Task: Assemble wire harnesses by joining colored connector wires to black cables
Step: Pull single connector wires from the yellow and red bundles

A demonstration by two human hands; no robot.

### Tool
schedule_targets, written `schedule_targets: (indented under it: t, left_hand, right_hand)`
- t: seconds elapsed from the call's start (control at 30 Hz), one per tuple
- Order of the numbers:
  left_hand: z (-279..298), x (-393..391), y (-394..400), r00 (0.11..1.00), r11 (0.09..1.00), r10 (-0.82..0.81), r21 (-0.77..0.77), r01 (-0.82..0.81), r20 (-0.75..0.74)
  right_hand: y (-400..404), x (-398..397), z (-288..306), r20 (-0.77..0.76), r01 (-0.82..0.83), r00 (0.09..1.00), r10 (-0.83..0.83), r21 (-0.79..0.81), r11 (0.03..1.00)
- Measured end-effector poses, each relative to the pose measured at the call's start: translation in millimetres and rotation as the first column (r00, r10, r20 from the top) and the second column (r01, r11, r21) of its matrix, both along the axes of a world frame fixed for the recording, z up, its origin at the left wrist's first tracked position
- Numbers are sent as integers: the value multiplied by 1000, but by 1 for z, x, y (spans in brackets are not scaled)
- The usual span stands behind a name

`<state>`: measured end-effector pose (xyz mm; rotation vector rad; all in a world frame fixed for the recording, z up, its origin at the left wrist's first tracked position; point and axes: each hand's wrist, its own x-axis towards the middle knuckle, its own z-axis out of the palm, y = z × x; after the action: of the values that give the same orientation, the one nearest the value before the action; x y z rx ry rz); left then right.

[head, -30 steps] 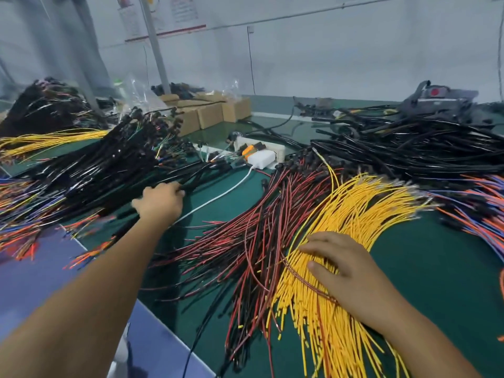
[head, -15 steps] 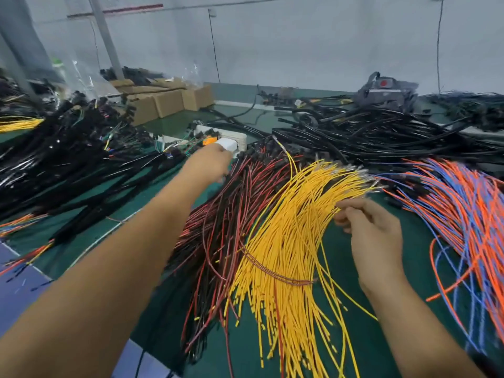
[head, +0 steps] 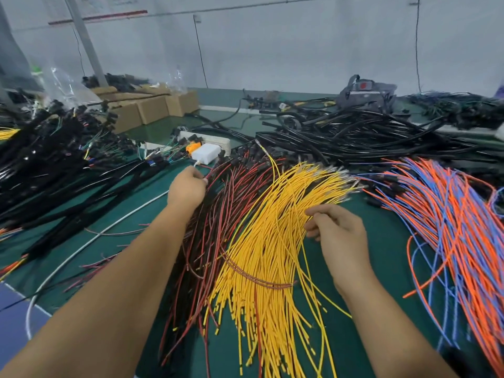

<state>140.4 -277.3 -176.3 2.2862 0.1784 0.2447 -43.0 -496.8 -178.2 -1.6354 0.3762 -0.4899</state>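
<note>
Green felt covers the whole desk (head: 387, 241), and it's buried in wire! Biggest of all, the heap of thick black rubber cables (head: 354, 137) sprawls across the far right, with a second mass of black connector-tipped harnesses (head: 54, 165) piled on the left. Next down, the fan of orange and blue wires (head: 447, 214) sweeps along the right edge. Centre stage, the bundle of thin yellow wires (head: 267, 241) lies loosely tied, right beside the darker sheaf of red and black paired wires (head: 218, 214).

Now the hands! The left hand (head: 186, 188) is out at the far end of the red and black sheaf, fingers curled, pinching what looks like a single red strand near its connector. The right hand (head: 338, 227) sits on the yellow bundle's right flank, fingers bent, apparently teasing at a yellow wire, though I cannot tell whether anything is truly caught.

This looks like the picking stage, nothing joined yet. To do it well: isolate one strand, pull along its length rather than sideways, and keep the neighbours from dragging out with it.
</note>
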Motion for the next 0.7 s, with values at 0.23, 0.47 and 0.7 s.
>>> schedule_targets:
  t: [0.23, 0.47, 0.7]
  left_hand:
    - [7, -7, 1, 977, 968, 78, -251, -26, 198]
    - [40, -23, -31, 944, 993, -65, -75, 94, 324]
    - [47, -39, -60, 909, 949, -213, -145, 279, 358]
  right_hand:
    - [1, -3, 4, 34, -8, 999, 7, 24, 1000]
    - [3, -7, 7, 154, -15, 988, 5, 65, 998]
    - [-1, -6, 6, 143, -24, 990, 15, 65, 998]
